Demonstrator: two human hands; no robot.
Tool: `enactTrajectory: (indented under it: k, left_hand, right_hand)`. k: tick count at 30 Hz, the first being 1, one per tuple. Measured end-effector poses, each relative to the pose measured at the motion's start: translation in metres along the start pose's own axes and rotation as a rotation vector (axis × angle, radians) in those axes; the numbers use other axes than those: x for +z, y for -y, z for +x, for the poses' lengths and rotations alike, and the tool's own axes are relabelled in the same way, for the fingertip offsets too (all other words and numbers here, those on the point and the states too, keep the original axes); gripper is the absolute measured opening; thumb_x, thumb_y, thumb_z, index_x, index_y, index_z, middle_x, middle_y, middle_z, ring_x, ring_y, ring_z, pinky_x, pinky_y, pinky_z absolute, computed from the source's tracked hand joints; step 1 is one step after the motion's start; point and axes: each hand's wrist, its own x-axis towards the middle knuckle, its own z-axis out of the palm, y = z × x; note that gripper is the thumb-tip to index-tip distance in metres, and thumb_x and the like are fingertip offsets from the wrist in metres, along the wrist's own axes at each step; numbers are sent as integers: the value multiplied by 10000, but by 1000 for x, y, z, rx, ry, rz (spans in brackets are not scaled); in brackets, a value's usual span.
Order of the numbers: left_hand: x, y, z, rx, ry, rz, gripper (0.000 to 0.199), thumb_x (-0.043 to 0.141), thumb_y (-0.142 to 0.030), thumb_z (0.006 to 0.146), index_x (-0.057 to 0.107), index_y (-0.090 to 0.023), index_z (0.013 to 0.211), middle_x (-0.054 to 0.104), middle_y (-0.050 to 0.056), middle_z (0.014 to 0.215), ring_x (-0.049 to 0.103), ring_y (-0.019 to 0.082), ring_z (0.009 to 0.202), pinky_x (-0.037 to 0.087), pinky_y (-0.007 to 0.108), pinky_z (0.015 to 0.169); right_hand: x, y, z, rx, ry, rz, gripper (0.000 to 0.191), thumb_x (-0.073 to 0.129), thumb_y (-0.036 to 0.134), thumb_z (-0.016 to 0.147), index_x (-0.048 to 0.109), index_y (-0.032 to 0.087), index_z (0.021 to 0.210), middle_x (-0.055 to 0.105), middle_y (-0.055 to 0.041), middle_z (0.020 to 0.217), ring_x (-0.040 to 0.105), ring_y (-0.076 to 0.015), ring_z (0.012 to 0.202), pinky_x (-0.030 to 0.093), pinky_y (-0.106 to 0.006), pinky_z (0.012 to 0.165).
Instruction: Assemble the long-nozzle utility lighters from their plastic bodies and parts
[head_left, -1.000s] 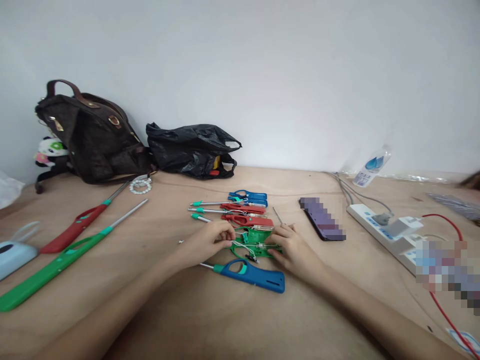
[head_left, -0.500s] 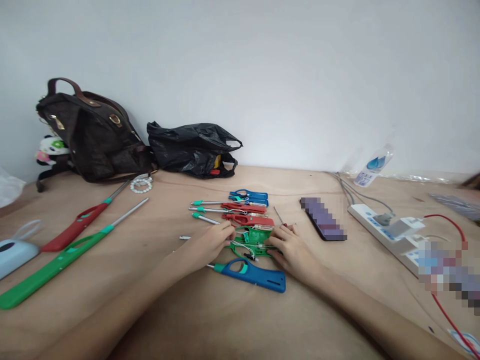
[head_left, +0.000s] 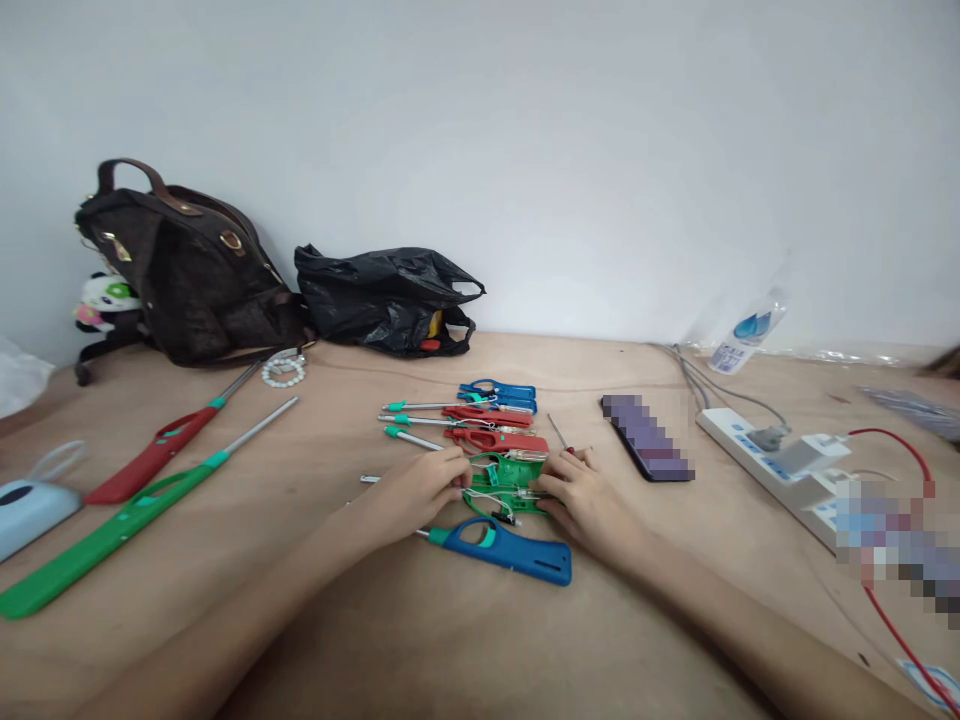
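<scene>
An opened green lighter body [head_left: 504, 484] is lying mid-table, both hands gripping it, left hand [head_left: 421, 490] and right hand [head_left: 583, 500] at its ends, with a blue lighter [head_left: 504, 549] just in front, red lighters [head_left: 491, 428] behind, a phone [head_left: 646, 437] and power strip [head_left: 765, 460] sitting rightward on the wooden table [head_left: 420, 640] against a white wall [head_left: 525, 150].

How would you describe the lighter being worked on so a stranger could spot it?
Start at the black plastic bag by the wall, then come forward past the cluster of lighters. Between both hands lies the green lighter, the only one opened up, showing white wires.
</scene>
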Motion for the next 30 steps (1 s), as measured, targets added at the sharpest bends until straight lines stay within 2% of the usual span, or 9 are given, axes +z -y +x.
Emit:
enactTrajectory:
  k: [6, 11, 18, 26, 30]
  left_hand:
    - [3, 7, 1, 13, -4, -14, 73, 514, -111, 788, 502, -182, 776, 566, 26, 847, 516, 180, 764, 369, 258, 649]
    - [-7, 2, 0, 25, -17, -37, 67, 515, -117, 785, 500, -179, 767, 562, 18, 813, 519, 179, 758, 370, 262, 659]
    - [-18, 1, -3, 32, -32, -45, 64, 486, -186, 856, 531, -181, 811, 594, 24, 839, 532, 177, 775, 388, 273, 693]
    - [-9, -7, -2, 51, -13, 37, 82, 493, -98, 836, 536, -163, 812, 574, 32, 876, 529, 184, 813, 390, 269, 689]
    - [-7, -7, -1, 83, -28, 94, 75, 507, -99, 846, 543, -160, 823, 583, 39, 896, 535, 191, 840, 405, 280, 715]
  right_hand:
    - [0, 0, 0, 10, 22, 6, 101, 590, 142, 864, 663, 191, 915, 607, -79, 928, 574, -235, 890, 399, -420, 825]
    - [0, 0, -1, 4, 18, 7, 115, 570, 142, 872, 658, 195, 923, 604, -75, 921, 569, -233, 891, 396, -417, 820]
    - [1, 0, -1, 5, 10, -2, 107, 573, 140, 870, 657, 187, 917, 605, -81, 925, 572, -236, 897, 397, -420, 828]
    - [-3, 1, -1, 20, 23, 23, 107, 604, 144, 852, 661, 179, 936, 622, -84, 962, 586, -243, 921, 401, -431, 847]
    - [-5, 2, -1, 14, -23, 46, 96, 572, 156, 876, 648, 167, 934, 626, -83, 947, 583, -245, 922, 402, -430, 846]
